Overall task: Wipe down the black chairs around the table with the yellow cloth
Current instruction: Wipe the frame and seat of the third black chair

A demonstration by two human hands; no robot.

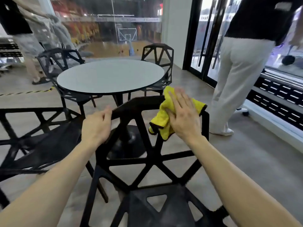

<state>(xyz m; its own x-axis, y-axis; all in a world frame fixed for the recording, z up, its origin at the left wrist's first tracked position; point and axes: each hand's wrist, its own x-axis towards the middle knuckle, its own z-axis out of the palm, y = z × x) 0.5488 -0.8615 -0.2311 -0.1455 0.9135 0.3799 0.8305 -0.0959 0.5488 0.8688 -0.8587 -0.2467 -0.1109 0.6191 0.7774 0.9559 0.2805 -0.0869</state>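
A black lattice chair (pixel 144 163) stands right in front of me, its backrest towards the round table (pixel 109 76). My left hand (pixel 96 125) grips the top left corner of the backrest. My right hand (pixel 183 115) lies flat with straight fingers on the yellow cloth (pixel 162 118), pressing it onto the top right of the backrest. Part of the cloth hangs down over the frame. Three more black chairs stand around the table: one near left (pixel 32 141), one far left (pixel 57 63), one far right (pixel 157 54).
A person in white trousers (pixel 232 82) stands close on the right beside black-framed glass doors (pixel 203 38). Another person (pixel 24 38) stands at the far left. A black vent grille (pixel 278 99) runs along the right wall. Grey floor lies between chair and doors.
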